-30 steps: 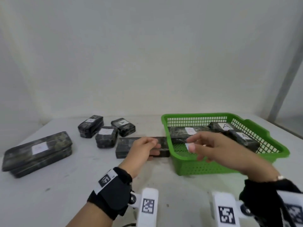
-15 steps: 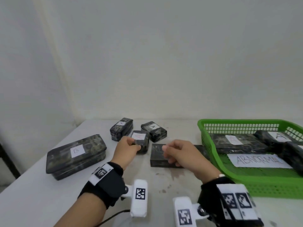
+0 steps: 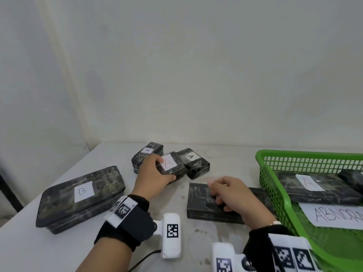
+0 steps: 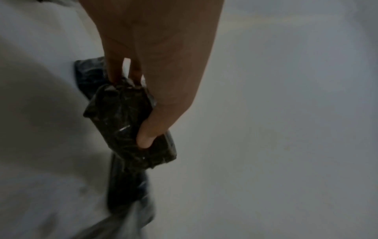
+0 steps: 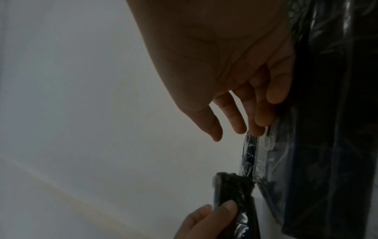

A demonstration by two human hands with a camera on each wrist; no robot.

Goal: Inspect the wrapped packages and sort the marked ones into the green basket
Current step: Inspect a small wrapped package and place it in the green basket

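My left hand [image 3: 159,171] grips a small black-wrapped package [image 3: 172,165] with a red "A" on its white label, tilted up off the table. In the left wrist view the thumb [image 4: 145,137] and fingers of that left hand [image 4: 132,110] clamp the small package [image 4: 122,126]. My right hand [image 3: 218,195] rests on a flat dark package [image 3: 202,205] lying left of the green basket [image 3: 275,185]. In the right wrist view, the right hand [image 5: 237,129] has loosely bent fingertips touching the flat package's [image 5: 306,145] edge, thumb apart.
Two more small "A" packages [image 3: 148,152] [image 3: 194,161] lie behind my left hand. A large "B" package [image 3: 82,195] sits at the left. The basket holds an "A" package [image 3: 308,185], another dark package [image 3: 353,179] and an "ABNORMAL" paper [image 3: 334,214].
My right hand came out of the basket onto the flat package. My left hand left the flat package, took the small red-"A" package and tilted it up.
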